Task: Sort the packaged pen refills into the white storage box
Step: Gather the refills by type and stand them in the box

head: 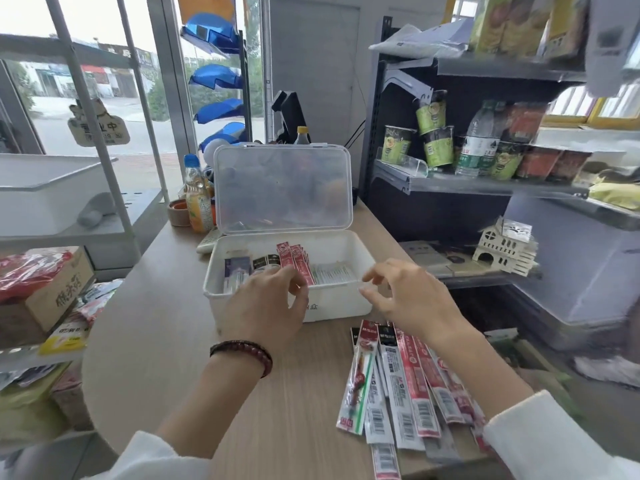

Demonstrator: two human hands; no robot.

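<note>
At the centre of the frame the white rectangular plastic storage box [334, 304] stands open on the pale wooden surface [166, 306]. The left hand [266, 306] reaches over its front wall to the narrow red packaged pen refills [294, 261] leaning inside; whether its grip pinches or only touches them I cannot tell. The right hand [401, 296] hovers by the box's right front corner, grip loose and empty. The step seems to be settling one batch; next, I think, a hand must gather more from the fanned pile of long packaged refills [401, 379] at lower right.

Left hand [266, 306] at boxed refills [294, 263] — right hand [405, 299] loose, empty
</note>
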